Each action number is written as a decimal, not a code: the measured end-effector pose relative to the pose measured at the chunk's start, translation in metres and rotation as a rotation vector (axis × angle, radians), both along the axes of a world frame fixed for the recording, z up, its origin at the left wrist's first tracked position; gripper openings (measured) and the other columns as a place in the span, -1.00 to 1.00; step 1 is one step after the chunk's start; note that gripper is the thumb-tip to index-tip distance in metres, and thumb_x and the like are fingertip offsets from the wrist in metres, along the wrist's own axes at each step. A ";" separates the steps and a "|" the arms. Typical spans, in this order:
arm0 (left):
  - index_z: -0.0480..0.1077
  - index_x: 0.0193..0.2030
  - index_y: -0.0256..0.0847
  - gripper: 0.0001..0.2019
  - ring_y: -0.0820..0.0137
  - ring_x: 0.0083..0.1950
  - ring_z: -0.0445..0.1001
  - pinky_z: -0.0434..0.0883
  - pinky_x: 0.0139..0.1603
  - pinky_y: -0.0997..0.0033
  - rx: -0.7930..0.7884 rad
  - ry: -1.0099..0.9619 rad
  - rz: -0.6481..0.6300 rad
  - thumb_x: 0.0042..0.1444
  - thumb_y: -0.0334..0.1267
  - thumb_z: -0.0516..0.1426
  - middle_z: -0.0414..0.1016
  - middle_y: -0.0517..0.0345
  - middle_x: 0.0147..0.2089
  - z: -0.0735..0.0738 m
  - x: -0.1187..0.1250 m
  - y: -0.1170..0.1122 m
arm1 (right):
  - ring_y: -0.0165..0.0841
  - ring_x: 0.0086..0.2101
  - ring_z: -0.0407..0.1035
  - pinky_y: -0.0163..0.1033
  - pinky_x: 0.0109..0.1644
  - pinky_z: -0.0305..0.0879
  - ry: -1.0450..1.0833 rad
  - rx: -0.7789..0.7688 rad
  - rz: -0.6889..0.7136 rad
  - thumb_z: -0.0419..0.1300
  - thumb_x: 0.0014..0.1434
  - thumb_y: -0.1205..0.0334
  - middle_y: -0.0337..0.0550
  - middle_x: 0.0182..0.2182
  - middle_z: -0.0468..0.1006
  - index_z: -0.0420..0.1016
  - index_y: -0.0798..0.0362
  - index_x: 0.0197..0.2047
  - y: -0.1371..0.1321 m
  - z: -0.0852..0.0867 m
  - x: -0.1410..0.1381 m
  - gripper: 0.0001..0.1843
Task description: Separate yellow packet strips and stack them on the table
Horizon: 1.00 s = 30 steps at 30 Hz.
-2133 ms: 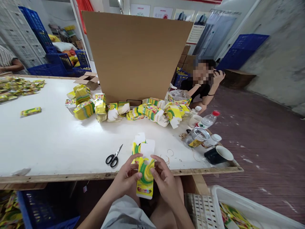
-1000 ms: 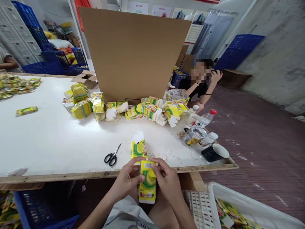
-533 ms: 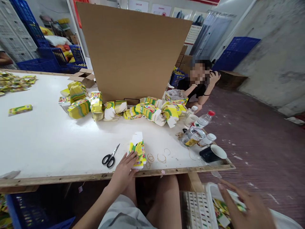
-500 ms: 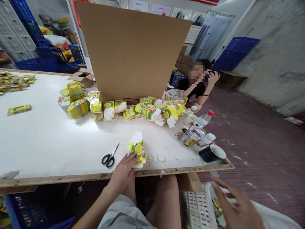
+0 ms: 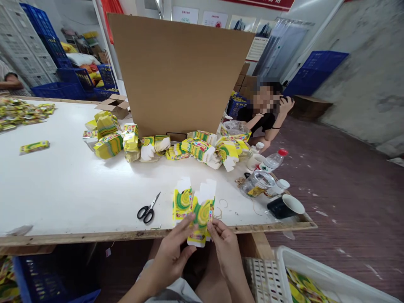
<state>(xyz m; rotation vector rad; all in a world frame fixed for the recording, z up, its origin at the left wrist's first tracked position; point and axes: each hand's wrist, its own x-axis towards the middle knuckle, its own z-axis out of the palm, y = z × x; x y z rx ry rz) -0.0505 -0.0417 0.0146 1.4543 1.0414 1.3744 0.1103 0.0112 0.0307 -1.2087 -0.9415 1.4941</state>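
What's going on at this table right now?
The left hand and right hand grip a yellow-green carton at the near edge of the table, its white top flaps open. A second carton stands on the table just behind it, scissors to its left. Bundles of flat cartons lie farther back.

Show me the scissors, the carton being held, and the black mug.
scissors [image 5: 152, 205]: head view, on the pivot where the blades cross.
held carton [image 5: 203, 213]: head view, on its printed yellow-green front.
black mug [image 5: 277, 209]: head view, on its dark outer wall.
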 end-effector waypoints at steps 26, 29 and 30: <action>0.32 0.10 -0.18 -0.54 0.29 -0.16 0.57 0.47 -0.12 0.36 -0.395 -0.475 0.081 0.10 -0.09 0.25 0.61 0.00 -0.13 0.000 0.010 0.025 | -0.24 -0.37 0.45 -0.21 -0.28 0.43 -0.183 0.109 0.053 0.32 0.07 -0.01 -0.13 -0.41 0.58 0.48 0.07 -0.34 -0.020 -0.012 -0.013 -0.70; 0.00 0.32 -0.07 -0.34 0.31 -0.13 0.56 0.45 -0.10 0.36 -0.337 -0.424 0.018 0.15 -0.18 0.22 0.57 -0.01 -0.06 0.004 0.002 0.021 | -0.24 -0.31 0.48 -0.21 -0.23 0.44 -0.215 0.183 0.059 0.33 0.08 0.03 -0.08 -0.23 0.61 0.44 0.03 -0.04 -0.018 -0.003 -0.010 -0.58; -0.03 0.34 -0.07 -0.33 0.30 -0.11 0.56 0.45 -0.08 0.35 -0.326 -0.398 -0.025 0.17 -0.19 0.21 0.56 -0.03 -0.04 0.006 -0.001 0.020 | -0.26 -0.31 0.48 -0.22 -0.22 0.45 -0.218 0.203 0.071 0.32 0.09 0.03 -0.08 -0.19 0.60 0.38 0.01 0.08 -0.018 0.001 -0.008 -0.48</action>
